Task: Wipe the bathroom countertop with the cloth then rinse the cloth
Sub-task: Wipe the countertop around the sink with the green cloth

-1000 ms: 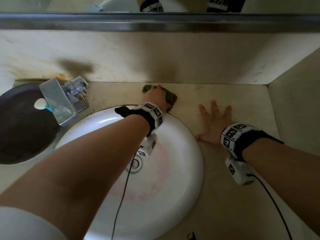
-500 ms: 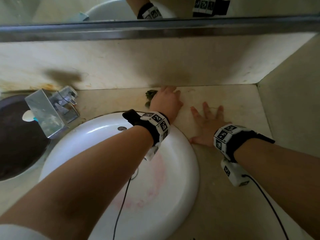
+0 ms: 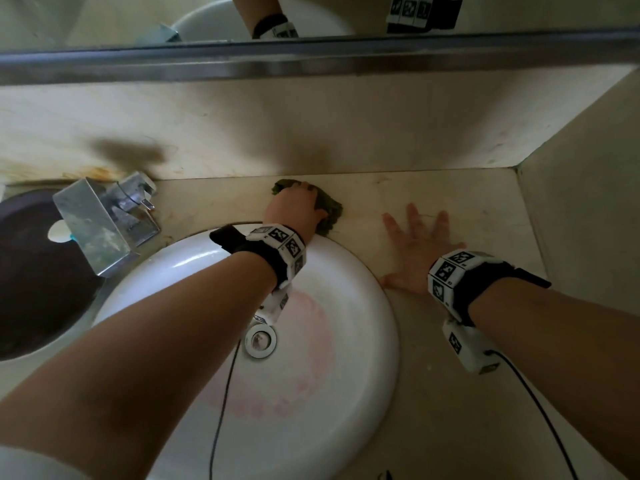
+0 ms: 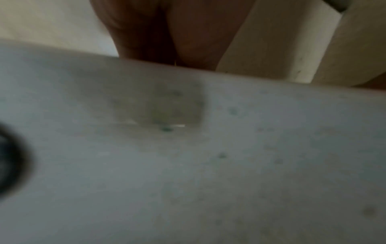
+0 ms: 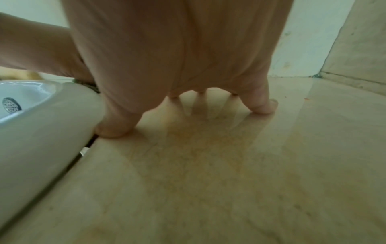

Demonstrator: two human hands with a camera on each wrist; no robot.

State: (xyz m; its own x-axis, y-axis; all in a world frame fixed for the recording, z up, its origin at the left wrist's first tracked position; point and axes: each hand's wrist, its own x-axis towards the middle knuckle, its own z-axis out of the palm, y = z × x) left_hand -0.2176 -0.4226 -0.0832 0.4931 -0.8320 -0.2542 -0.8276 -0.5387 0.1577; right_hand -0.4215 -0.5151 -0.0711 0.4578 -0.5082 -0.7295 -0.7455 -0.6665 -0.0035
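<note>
A dark green cloth (image 3: 331, 211) lies on the beige countertop (image 3: 467, 209) behind the white basin (image 3: 388, 323), close to the back wall. My left hand (image 3: 294, 209) sits on top of it with the fingers bent over the cloth, which shows at both sides of the hand. To its right, my right hand (image 3: 420, 251) lies flat on the counter with the fingers spread. In the right wrist view the right hand (image 5: 177, 66) has its fingertips (image 5: 263, 107) on the stone, and a sliver of cloth (image 5: 92, 85) shows past the basin rim (image 5: 41, 123). The left wrist view is blurred.
A chrome faucet (image 3: 100, 220) stands at the basin's back left, beside a dark round dish (image 3: 31, 271). The drain (image 3: 260, 340) sits in the basin's middle. A side wall (image 3: 588, 237) closes the counter on the right. A mirror frame (image 3: 311, 60) runs above the backsplash.
My left hand slid the cloth right toward the right hand, then back left along the back wall. The right hand has stayed flat in place.
</note>
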